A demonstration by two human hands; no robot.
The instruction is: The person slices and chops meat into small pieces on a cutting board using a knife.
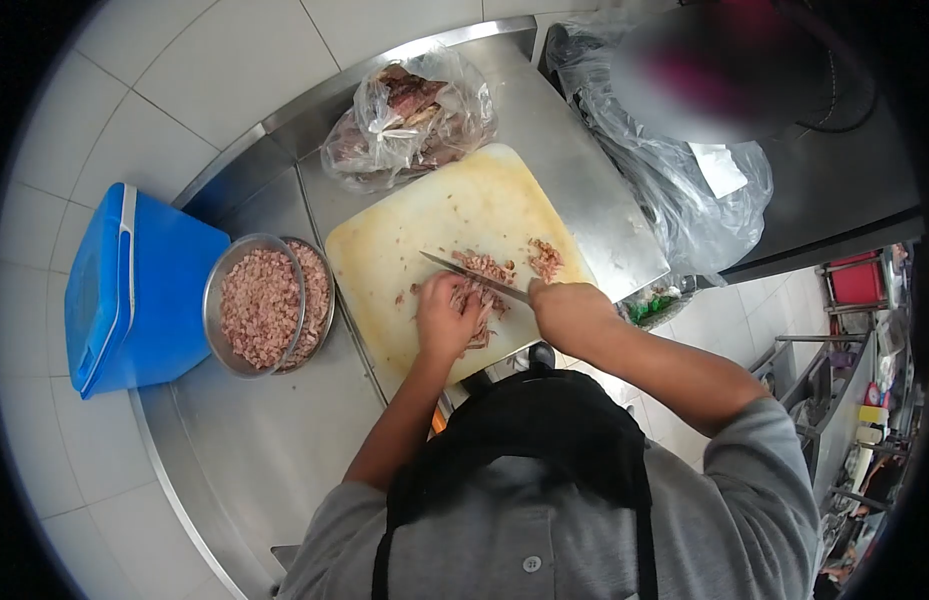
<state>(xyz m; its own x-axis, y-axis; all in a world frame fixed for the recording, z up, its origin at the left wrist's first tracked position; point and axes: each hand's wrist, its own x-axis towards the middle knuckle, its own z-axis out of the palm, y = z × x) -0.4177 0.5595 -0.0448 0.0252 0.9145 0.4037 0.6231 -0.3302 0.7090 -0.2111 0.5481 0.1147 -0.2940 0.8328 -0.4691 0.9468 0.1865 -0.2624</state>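
My right hand [569,312] grips the handle of a kitchen knife [474,275], its blade pointing left across the chopped meat [489,265]. On the near side of the blade, my left hand [447,318] has its fingers bent and pressed down on strips of meat [476,335]. Both hands are over a worn, yellowish-white cutting board [384,240]. A separate small pile of chopped meat [545,259] sits near the board's right edge, and small bits are scattered elsewhere on it. My left fingertips are partly hidden against the meat.
Left of the board, a clear bowl of diced meat [259,310] overlaps another meat-filled container [314,300]. Beside them stands a blue cooler [154,290]. Behind the board lies a plastic bag of large meat pieces [409,120]. More plastic [674,190] covers the right-hand surface.
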